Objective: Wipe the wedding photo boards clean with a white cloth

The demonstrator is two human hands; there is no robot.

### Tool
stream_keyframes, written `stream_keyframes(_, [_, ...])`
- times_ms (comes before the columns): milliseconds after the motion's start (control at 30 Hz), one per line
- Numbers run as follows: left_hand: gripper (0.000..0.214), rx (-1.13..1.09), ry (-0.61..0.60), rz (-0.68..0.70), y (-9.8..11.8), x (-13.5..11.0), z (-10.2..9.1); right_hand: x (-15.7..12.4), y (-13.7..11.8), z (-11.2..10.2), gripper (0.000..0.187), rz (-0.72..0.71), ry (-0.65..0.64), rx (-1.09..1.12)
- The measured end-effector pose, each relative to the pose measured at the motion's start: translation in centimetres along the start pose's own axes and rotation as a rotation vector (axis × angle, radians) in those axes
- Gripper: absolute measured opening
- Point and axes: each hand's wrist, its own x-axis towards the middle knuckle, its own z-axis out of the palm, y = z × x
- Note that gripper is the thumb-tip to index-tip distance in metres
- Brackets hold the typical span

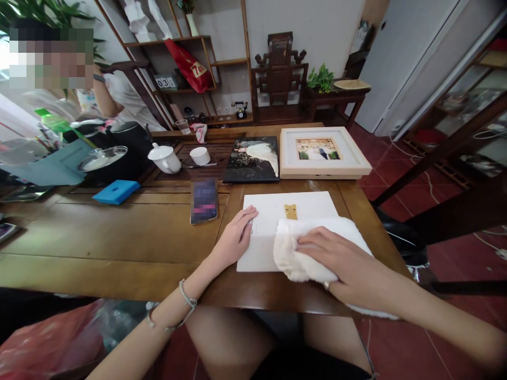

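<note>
The right hand (340,264) is laid palm down on a folded white towel (295,261), the fingers stretched flat over the cloth rather than curled around it. The towel is pressed onto the near right part of a white panel (273,211), and its near end hangs over the edge of the table (119,232). The left hand (235,237) is spread open with its fingertips on the panel's left edge; nothing is gripped by it.

Wiping of the panel appears to be the work in hand. It would be done well if the panel were pinned firmly by the left hand, so that it cannot slide on the smooth wood, and if the towel were moved with even pressure under a flat palm. The small yellow fitting (290,211) just beyond the towel is best skirted, since the pile could catch on it.

Just left of the panel a phone (204,200) lies flat, and further left a blue box (116,191). Beyond the panel a dark photo print (253,158) and a framed picture (322,152) are set side by side. A white teapot (164,158) and a cup (199,155) stand to their left. A carved chair (280,74) is seen against the far wall, and another person's sleeve (122,89) at far left.
</note>
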Motion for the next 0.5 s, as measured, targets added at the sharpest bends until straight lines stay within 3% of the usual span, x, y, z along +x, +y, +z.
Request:
stream_keyframes(133, [0.035,0.015,-0.012,0.052,-0.5,0.0,0.1,3.2,4.7,0.9,0.054,0.032,0.168,-0.092])
stream_keyframes(267, [0.037,0.041,-0.037,0.041,-0.5,0.0,0.1,5.7,8.2,1.9,0.05,0.21,0.249,-0.246])
stream_keyframes(367, [0.036,0.036,-0.036,0.033,-0.3,0.0,0.0,5.6,7.2,2.3,0.052,0.29,0.229,-0.332])
stream_keyframes(500, [0.031,-0.004,-0.024,-0.007,0.2,0.1,-0.2,3.5,2.8,2.8,0.057,0.222,0.163,-0.344])
